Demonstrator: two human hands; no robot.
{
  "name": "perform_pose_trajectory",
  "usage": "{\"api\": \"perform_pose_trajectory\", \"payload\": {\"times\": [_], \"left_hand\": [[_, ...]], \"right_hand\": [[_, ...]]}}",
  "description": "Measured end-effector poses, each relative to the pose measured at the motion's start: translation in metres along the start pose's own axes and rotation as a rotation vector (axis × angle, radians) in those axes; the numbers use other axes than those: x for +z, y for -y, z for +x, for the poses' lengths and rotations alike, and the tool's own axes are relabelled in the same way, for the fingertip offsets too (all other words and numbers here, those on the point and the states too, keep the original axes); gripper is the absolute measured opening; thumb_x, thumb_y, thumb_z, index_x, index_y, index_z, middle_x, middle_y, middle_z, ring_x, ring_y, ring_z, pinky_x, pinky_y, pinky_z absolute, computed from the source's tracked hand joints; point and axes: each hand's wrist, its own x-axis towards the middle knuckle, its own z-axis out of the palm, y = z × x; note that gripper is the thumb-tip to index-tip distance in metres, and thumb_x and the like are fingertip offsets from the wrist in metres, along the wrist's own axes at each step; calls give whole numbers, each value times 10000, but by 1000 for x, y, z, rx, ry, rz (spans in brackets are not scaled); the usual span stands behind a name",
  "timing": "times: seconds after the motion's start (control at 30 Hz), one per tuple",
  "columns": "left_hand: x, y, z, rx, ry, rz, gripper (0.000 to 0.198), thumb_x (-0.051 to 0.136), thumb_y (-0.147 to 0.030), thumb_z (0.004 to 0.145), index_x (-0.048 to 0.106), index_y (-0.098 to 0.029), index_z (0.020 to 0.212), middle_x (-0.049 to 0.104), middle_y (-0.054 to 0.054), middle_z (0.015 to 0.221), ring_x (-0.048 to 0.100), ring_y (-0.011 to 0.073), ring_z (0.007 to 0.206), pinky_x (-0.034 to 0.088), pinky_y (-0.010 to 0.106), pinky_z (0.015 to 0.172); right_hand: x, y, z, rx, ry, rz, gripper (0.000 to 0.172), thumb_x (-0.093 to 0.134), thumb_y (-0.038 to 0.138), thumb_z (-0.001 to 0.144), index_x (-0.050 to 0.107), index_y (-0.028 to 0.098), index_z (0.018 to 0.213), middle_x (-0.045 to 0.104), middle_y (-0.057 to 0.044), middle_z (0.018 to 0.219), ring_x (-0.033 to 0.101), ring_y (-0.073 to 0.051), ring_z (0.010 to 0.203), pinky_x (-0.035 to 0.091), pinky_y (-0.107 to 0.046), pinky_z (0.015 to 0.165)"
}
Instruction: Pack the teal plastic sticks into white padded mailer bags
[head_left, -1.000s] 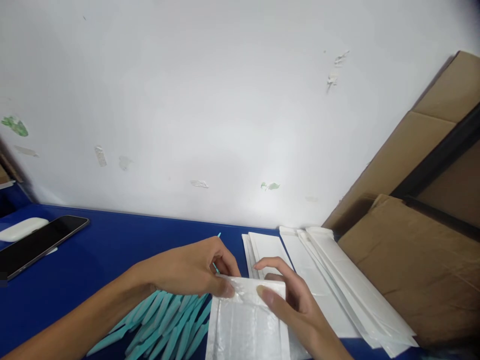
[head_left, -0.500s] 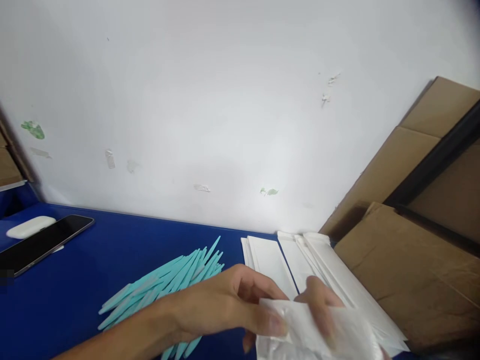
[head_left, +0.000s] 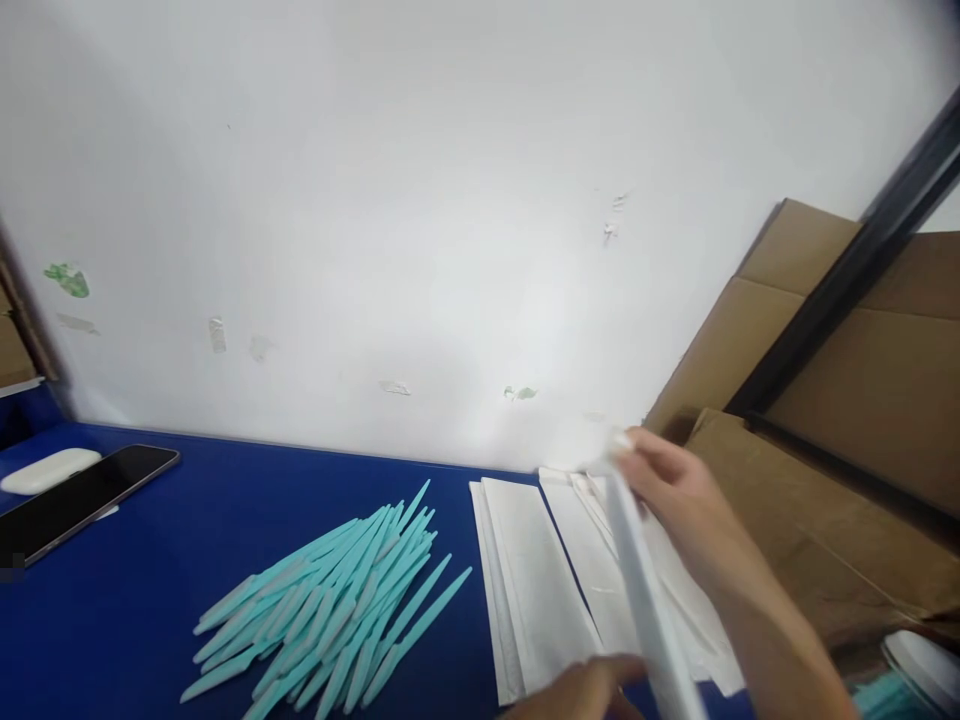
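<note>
A long white pouch (head_left: 646, 590), seen nearly edge-on and blurred, stands tilted above the table. My right hand (head_left: 679, 490) pinches its upper end between thumb and fingers. Low in the view, my left hand (head_left: 581, 690) has its curled fingers against the pouch's lower part; the frame's bottom edge cuts it off. Beneath and behind lie flat white pouches (head_left: 536, 570) in overlapping rows. To the left is a loose pile of slim teal sticks with paler ends (head_left: 337, 600), shaped like eyebrow razors.
The blue table (head_left: 247, 500) meets a white wall (head_left: 420, 240). A dark phone (head_left: 90, 500) and a white rounded case (head_left: 52, 470) lie far left. Cardboard boxes (head_left: 810, 510) and a black bar (head_left: 825, 300) border the right. A white-lidded tub (head_left: 926, 665) stands bottom right.
My right hand has risen to the right with one end of the pouch, which now stands upright. My left hand has dropped lower, uncovering more of the teal pile. The view has shifted slightly right.
</note>
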Motion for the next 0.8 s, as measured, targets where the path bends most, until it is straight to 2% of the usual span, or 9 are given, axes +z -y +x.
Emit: {"api": "perform_pose_trajectory", "payload": {"times": [0.03,0.07,0.13,0.2,0.3,0.4,0.57,0.67,0.8], "left_hand": [[-5,-8,-7,39,104,-66,839,826,-589,629,591,-325,1389,648,101,1246,642,349,1087,494,470,933],[-12,-16,-14,67,131,-93,743,814,-546,644,635,-294,1321,666,91,1195,670,306,1004,530,407,842],[-27,-30,-25,43,86,-131,454,667,-456,768,692,-207,1146,691,89,1022,691,248,854,521,314,660],[-39,-35,-29,-61,-36,59,257,561,-374,804,685,-156,861,657,71,763,658,211,636,444,271,507],[-52,-37,-32,-95,-269,628,210,544,-280,795,568,-178,613,589,50,590,583,188,529,384,282,490],[-64,-49,-42,-74,-382,950,200,533,-230,798,588,-188,610,641,67,622,600,203,606,390,296,556],[-94,-87,-68,-145,-351,827,287,455,-306,871,695,-184,770,692,39,642,463,131,418,350,272,438],[-112,-100,-78,-119,-369,790,355,427,-374,902,726,-187,860,707,28,667,449,116,417,325,252,401],[-127,-108,-89,-120,-399,787,397,430,-455,924,729,-200,864,732,23,721,488,113,475,355,236,435]], "right_hand": [[6,0,10,26,69,-82,454,648,602,885,580,199,687,462,58,530,421,-106,491,344,-238,501],[14,-2,20,51,120,-209,460,620,609,898,587,195,698,483,56,538,439,-105,504,335,-235,511],[32,-16,39,98,181,-452,477,596,622,897,621,182,715,556,37,575,523,-120,553,344,-241,537],[52,-36,51,132,205,-559,468,618,602,889,660,158,749,613,6,645,613,-158,657,381,-264,598],[79,-66,59,220,281,-702,379,695,506,890,681,131,837,671,-30,793,667,-187,789,485,-311,717],[95,-84,58,282,387,-809,308,674,446,939,675,144,1002,696,-49,987,674,-189,890,556,-401,842],[99,-90,60,280,437,-878,410,615,551,946,677,158,1042,702,-68,1033,669,-218,963,529,-436,898],[104,-90,60,244,415,-860,454,631,612,893,685,184,1033,725,-90,1016,680,-267,969,508,-406,841],[116,-93,47,185,333,-830,477,634,546,893,597,206,1225,735,-117,956,685,-335,965,475,-395,782]]}}
